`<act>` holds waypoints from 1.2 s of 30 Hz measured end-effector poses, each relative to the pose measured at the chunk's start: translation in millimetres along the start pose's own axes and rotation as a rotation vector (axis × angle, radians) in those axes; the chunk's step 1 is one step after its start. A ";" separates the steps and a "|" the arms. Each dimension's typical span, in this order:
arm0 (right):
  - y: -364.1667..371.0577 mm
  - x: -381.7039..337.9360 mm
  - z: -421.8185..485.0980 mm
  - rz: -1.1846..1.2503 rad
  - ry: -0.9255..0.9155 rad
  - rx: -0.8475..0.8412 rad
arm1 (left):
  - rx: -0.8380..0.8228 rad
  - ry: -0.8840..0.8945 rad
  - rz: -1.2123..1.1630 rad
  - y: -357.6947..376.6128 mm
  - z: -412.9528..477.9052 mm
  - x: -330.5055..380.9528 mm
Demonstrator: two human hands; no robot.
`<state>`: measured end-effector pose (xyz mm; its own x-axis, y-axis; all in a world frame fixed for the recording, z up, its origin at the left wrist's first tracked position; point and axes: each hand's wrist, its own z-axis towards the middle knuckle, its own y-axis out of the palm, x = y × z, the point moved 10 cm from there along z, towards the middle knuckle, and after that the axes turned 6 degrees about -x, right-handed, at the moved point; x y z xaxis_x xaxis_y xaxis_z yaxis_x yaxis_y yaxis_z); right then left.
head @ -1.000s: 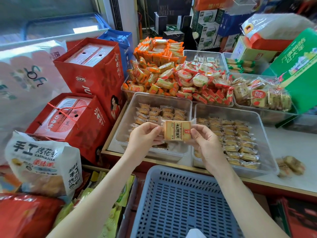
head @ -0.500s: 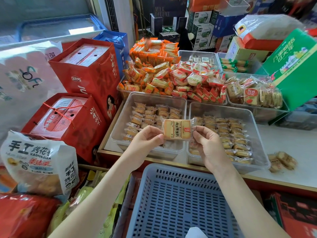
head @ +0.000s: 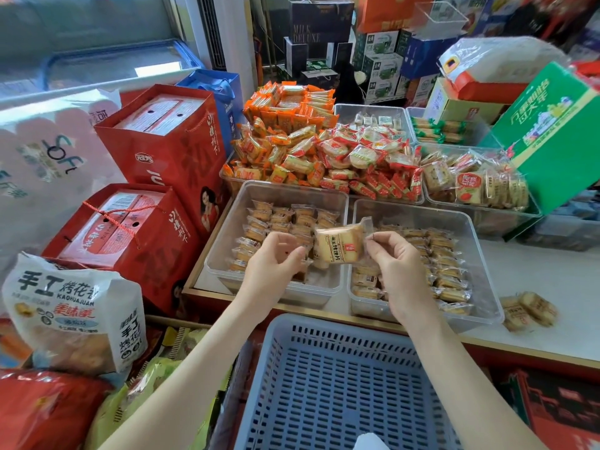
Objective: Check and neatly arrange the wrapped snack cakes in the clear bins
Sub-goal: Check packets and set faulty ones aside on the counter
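Left hand [head: 276, 266] and right hand [head: 401, 271] each pinch one end of a wrapped snack cake [head: 339, 244], holding it tilted above the left clear bin [head: 224, 232] and the right clear bin [head: 472, 245].

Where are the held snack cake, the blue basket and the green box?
held snack cake [head: 339, 245], head view, middle of printed wrapper.
blue basket [head: 341, 378], head view, bare slotted floor.
green box [head: 552, 138], head view, printed front face.

"MILK DELUXE" stands on a dark gift box [head: 306, 35] at the back. The white plastic snack bag [head: 65, 306] at left reads "手工" and "KAOHUAJUAN". A tall red paper gift bag [head: 162, 147] bears "冠芳". The clear-wrapped yellow snack cake [head: 337, 246] shows dark Chinese characters, too small to read surely.
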<state>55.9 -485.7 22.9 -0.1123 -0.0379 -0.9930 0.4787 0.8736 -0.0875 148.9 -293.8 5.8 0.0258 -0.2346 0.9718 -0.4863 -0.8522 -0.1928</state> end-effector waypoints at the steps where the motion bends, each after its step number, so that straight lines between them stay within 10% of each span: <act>1: 3.6 -9.7 -2.4 -0.093 -0.060 0.007 | -0.077 0.038 0.003 12.0 -2.3 8.5; 4: 27.0 -26.7 -13.0 -0.277 -0.234 -0.005 | -0.333 0.030 -0.244 57.1 -11.1 16.0; 9: 66.8 -33.4 -29.0 -0.322 -0.430 -0.253 | -0.199 -0.011 -0.505 51.0 -6.1 3.8; 21: 48.0 20.9 12.1 0.107 0.079 -0.217 | -0.214 -0.059 -0.653 15.0 -5.4 -15.4; 36: 44.5 30.7 36.6 -0.137 0.025 -0.123 | -0.169 -0.068 -0.585 2.7 15.5 -45.1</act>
<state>105.6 -465.7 -14.4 -0.1915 -0.1498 -0.9700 0.3479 0.9138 -0.2098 160.0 -292.8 -40.6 0.3829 0.2157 0.8983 -0.5063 -0.7643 0.3993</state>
